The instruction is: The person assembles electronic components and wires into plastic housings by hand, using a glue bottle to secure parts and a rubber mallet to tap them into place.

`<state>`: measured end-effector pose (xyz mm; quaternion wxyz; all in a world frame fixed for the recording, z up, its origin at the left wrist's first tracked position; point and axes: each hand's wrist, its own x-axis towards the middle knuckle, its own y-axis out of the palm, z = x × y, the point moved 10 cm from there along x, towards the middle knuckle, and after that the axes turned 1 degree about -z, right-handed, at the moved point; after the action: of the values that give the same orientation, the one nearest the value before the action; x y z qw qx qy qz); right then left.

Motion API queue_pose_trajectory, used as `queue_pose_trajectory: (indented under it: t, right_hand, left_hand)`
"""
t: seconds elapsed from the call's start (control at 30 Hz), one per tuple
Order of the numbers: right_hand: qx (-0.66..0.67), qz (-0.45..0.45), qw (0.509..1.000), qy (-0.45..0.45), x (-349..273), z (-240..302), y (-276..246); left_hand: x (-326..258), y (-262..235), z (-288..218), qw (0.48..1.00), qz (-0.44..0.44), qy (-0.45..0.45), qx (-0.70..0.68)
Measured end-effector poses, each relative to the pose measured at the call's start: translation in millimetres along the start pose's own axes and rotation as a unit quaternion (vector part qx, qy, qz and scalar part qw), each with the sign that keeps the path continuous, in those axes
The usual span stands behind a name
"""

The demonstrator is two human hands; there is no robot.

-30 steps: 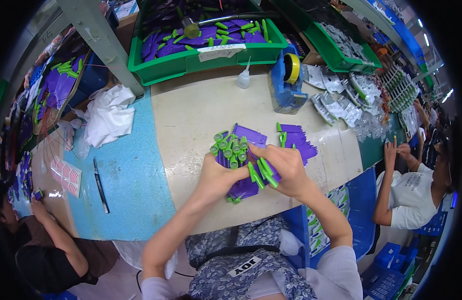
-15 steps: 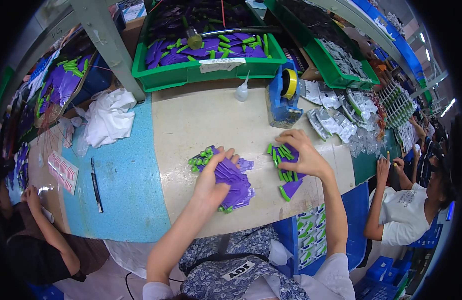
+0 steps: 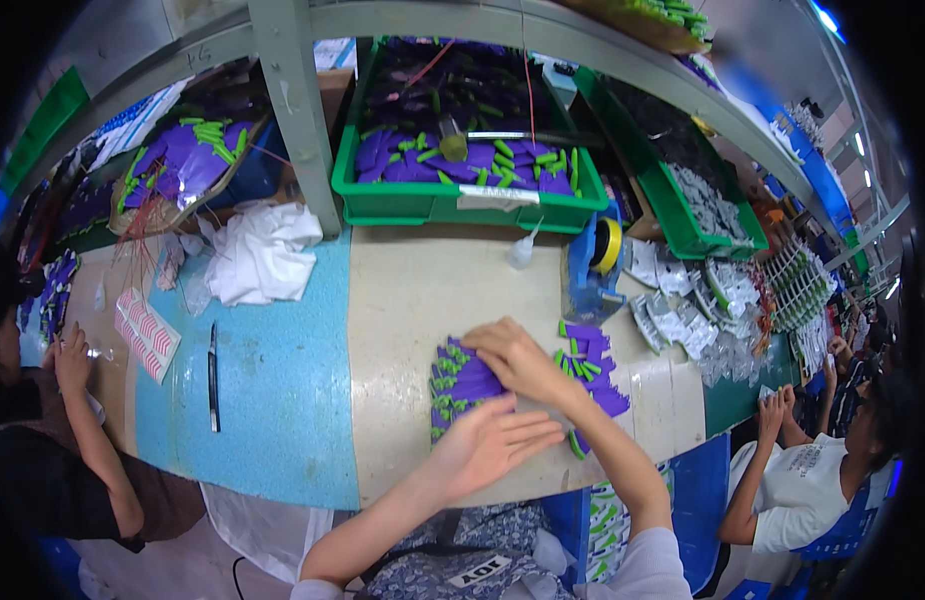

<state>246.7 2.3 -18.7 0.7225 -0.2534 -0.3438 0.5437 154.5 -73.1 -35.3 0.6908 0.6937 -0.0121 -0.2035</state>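
A stack of thin purple pieces with green tips point(image 3: 469, 377) lies on the table in front of me, its green ends turned left. My right hand point(image 3: 522, 358) rests against the far side of this stack, fingers stretched over its top edge. At the near side is my left hand point(image 3: 489, 447), open, with its fingers straight and pointing right, covering part of the stack. A smaller loose group of the same purple pieces point(image 3: 604, 375) lies to the right, partly behind my right forearm.
Behind stand a green bin point(image 3: 432, 205) of purple pieces, a glue bottle point(image 3: 520, 252) and a blue tape dispenser point(image 3: 592, 270). Grey parts point(image 3: 672, 310) lie right. On the left are a white cloth point(image 3: 262, 258) and a black pen-like tool point(image 3: 214, 380). People sit on both sides.
My left hand has let go of the purple pieces and flattened at the stack's near side. The right hand has moved left from the loose group onto the stack. The view has tilted up.
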Motion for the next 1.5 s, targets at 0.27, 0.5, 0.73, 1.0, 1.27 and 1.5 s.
queue_pose_trajectory:
  t: [0.27,0.5,0.73,1.0,1.27,1.5]
  right_hand:
    - [-0.139,-0.266,0.941,-0.158,37.9,144.1,-152.7]
    - [0.009,-0.38,0.858,-0.346,226.9,236.1,-389.5]
    - [-0.287,-0.307,0.901,0.104,414.4,207.2,-380.9]
    - [-0.426,-0.201,0.87,0.142,466.8,198.3,-365.9]
    - [-0.315,-0.426,0.834,0.153,454.0,155.2,-471.2]
    - [-0.653,-0.185,0.732,0.056,476.1,163.0,-467.1]
  left_hand:
    - [-28.2,8.7,-169.1,0.385,-0.139,0.481,0.776]
    - [-17.7,6.0,-152.9,0.376,-0.074,0.437,0.814]
    - [-20.4,-2.1,-157.7,0.392,-0.098,0.442,0.801]
    - [-24.3,-4.9,-163.0,0.403,-0.104,0.448,0.791]
    - [-8.4,12.6,-150.9,0.411,-0.061,0.469,0.779]
    - [-10.5,10.2,-145.8,0.408,-0.063,0.467,0.782]
